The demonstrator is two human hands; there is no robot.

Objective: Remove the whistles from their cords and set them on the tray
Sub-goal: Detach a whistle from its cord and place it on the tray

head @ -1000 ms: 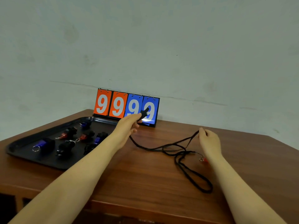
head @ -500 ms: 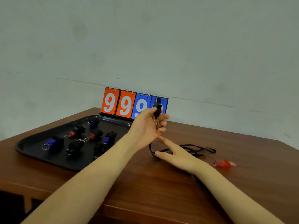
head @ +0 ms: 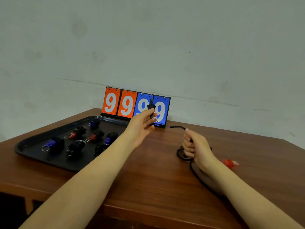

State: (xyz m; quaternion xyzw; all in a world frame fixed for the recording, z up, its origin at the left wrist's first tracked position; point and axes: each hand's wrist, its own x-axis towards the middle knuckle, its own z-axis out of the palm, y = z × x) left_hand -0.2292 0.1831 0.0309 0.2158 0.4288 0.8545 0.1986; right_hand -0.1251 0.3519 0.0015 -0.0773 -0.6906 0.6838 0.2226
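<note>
I see the left hand (head: 142,124) raised in front of the score cards (head: 136,105), pinching a black whistle (head: 151,107) between its fingers. The right hand (head: 195,147) is closed around the black cord (head: 177,127) above the table (head: 156,179). A red whistle (head: 230,163) lies beside the right wrist, and more whistles lie on the black tray (head: 49,160).

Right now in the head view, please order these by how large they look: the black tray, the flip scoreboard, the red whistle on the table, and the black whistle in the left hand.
1. black tray
2. flip scoreboard
3. red whistle and black whistle: they look about alike, and fingers partly hide the black one in the left hand, so I do not rank them.
</note>
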